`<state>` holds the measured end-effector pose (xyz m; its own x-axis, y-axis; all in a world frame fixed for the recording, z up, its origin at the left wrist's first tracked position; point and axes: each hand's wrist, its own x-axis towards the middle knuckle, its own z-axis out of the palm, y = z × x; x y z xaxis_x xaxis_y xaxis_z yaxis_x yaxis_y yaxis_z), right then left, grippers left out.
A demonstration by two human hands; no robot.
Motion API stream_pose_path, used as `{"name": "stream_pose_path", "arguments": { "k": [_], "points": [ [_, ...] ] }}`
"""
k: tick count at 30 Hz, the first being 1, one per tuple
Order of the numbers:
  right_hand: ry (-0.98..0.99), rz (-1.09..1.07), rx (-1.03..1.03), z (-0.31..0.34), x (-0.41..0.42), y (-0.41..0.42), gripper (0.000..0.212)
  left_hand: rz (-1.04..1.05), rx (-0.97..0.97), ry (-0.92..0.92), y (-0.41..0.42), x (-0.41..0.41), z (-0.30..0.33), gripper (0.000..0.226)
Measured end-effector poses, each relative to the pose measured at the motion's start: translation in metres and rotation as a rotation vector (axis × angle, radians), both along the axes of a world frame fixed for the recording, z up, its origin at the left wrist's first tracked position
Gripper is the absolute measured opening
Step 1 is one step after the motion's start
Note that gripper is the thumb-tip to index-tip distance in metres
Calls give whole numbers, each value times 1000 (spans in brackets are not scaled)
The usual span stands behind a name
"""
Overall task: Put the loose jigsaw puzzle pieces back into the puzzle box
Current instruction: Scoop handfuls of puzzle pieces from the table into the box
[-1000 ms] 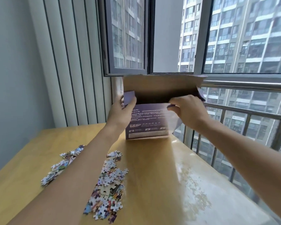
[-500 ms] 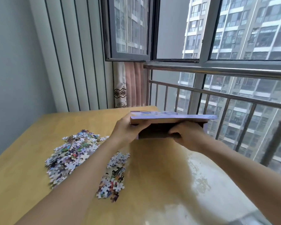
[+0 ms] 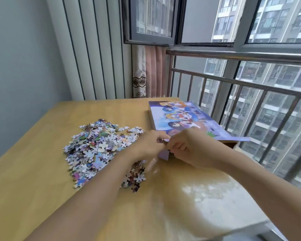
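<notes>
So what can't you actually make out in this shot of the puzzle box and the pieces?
Head view only:
- Inside of the puzzle box: hidden by its printed top.
- Its near open end: covered by the left hand and right hand.
- Left hand's lower fingers: motion-blurred, so its grip is unclear.
- Part of the small pile of pieces: behind the left forearm.
- Print on the box's edge: too small to read.

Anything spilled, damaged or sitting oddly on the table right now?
Nothing looks damaged. The puzzle pieces lie in a loose heap on the table, none inside the puzzle box, which lies flat by the railing with both hands at its near end flap.
</notes>
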<state>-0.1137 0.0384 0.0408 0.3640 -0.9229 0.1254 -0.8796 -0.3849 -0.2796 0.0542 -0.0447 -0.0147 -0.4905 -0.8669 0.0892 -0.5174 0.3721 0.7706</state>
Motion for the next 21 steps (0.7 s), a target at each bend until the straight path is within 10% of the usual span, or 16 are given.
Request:
{"name": "stream_pose_path", "arguments": {
  "k": [5,11,16,21],
  "points": [
    [-283,42,-64,12,60,-36,23,87,-89,-15,-8,69,29,27],
    [-218,-198,346,-4,113,-120,79,759,-446,-10,-14,153,0,30],
    [-292,-266,519,-39,163,-181,92,1051,-157,-164,-34,221,-47,63],
    [-304,-152,530,-46,172,-206,82,837,-15,-108,-34,201,-49,51]
  ]
}}
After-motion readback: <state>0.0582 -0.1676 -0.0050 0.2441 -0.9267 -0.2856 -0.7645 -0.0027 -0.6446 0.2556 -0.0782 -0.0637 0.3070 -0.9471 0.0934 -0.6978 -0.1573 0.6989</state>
